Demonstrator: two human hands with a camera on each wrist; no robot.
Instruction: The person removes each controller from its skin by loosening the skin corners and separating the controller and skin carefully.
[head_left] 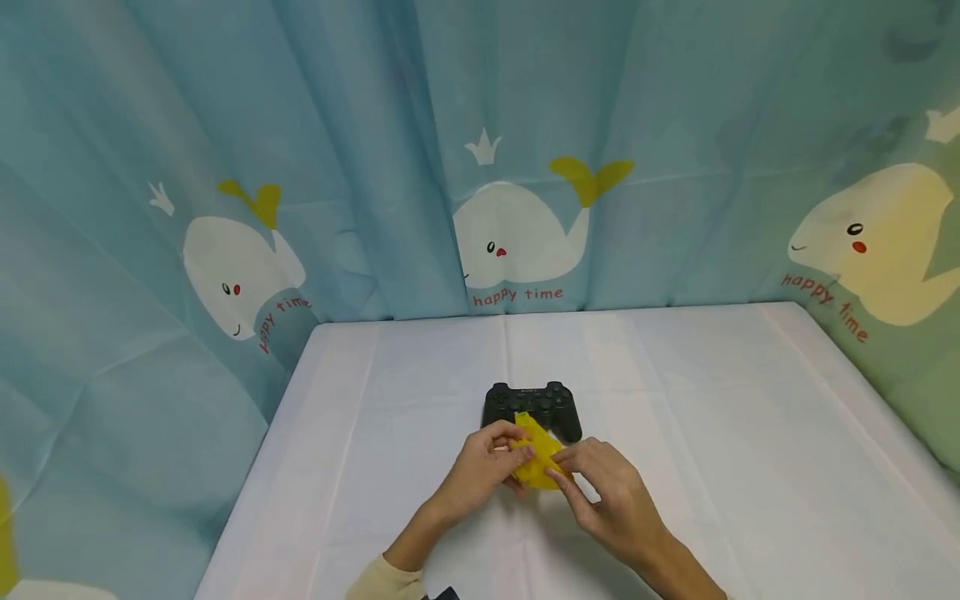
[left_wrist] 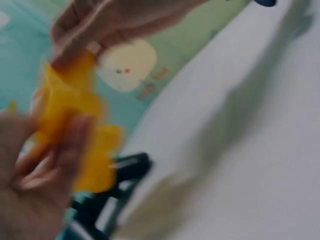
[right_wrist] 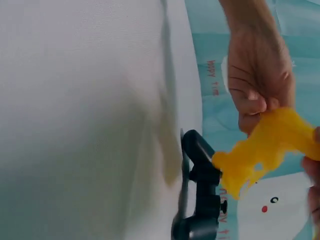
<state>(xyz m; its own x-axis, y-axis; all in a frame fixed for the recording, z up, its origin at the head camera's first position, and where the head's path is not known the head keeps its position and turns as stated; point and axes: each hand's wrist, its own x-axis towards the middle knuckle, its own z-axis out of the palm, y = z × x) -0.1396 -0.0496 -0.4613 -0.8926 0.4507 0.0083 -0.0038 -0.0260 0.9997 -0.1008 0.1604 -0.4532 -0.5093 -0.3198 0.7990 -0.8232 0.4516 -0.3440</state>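
Note:
Both hands hold a thin, floppy yellow piece (head_left: pixel 537 435), rubbery-looking with small cut-outs along one end, raised over the table. My left hand (head_left: pixel 477 469) pinches one side of it between thumb and fingers. On the other side, the thumb and fingertips of my right hand (head_left: pixel 617 502) grip the edge. In the right wrist view the yellow piece (right_wrist: pixel 274 132) hangs in a bent shape from the fingers. Just beyond the hands lies a black game controller (head_left: pixel 546 402), its near part overlapped by the yellow piece. The left wrist view is blurred.
A white cloth covers the table (head_left: pixel 750 433). Behind and along both sides hangs a blue-green curtain (head_left: pixel 375 150) printed with whales, close against the table's back edge. Shadows of the hands fall on the cloth.

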